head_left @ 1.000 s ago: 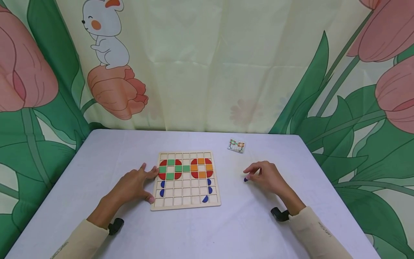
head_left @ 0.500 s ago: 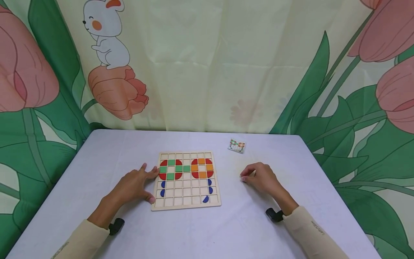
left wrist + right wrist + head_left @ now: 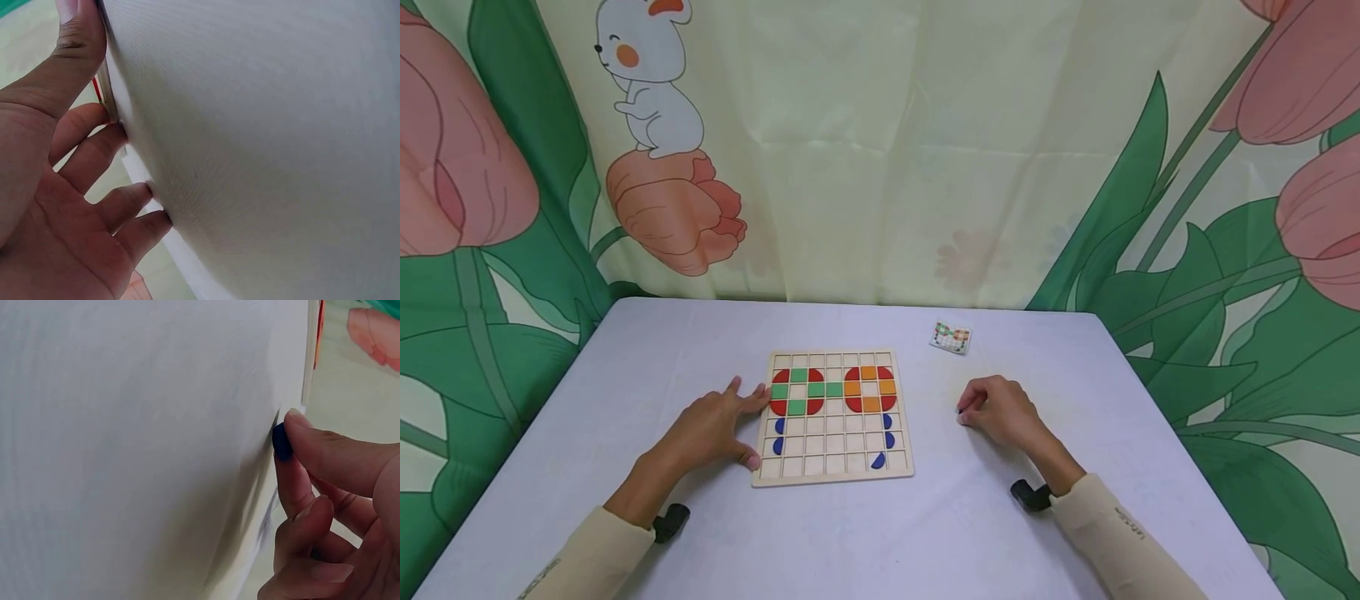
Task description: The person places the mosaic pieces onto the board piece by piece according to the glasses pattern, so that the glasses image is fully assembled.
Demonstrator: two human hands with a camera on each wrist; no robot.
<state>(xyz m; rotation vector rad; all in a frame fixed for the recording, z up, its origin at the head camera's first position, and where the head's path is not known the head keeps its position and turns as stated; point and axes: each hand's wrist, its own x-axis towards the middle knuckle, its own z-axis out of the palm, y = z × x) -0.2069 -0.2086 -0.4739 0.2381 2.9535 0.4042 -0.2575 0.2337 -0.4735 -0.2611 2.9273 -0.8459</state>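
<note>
My left hand (image 3: 703, 432) lies along the left side of a square wooden grid board (image 3: 833, 463), fingers spread, with thumb and fingertips touching its edge. On the board are red quarter-round corners with green squares (image 3: 795, 407) at left and orange squares (image 3: 870, 404) at right. Several blue half-round pieces (image 3: 878, 460) sit in the cells below. To the right of the board, my right hand (image 3: 1000, 410) pinches a small blue piece (image 3: 282, 442) between thumb and index finger, just above the cloth; its full outline is partly hidden by the fingers.
A small picture card (image 3: 951, 337) with a similar coloured pattern lies behind and right of the board. White cloth (image 3: 850, 542) covers the table. A curtain (image 3: 880, 167) printed with tulips and a rabbit hangs behind the far edge.
My right hand has shifted slightly left toward the board with the blue piece, which is now more covered by the fingers. The left hand and the board stay in place.
</note>
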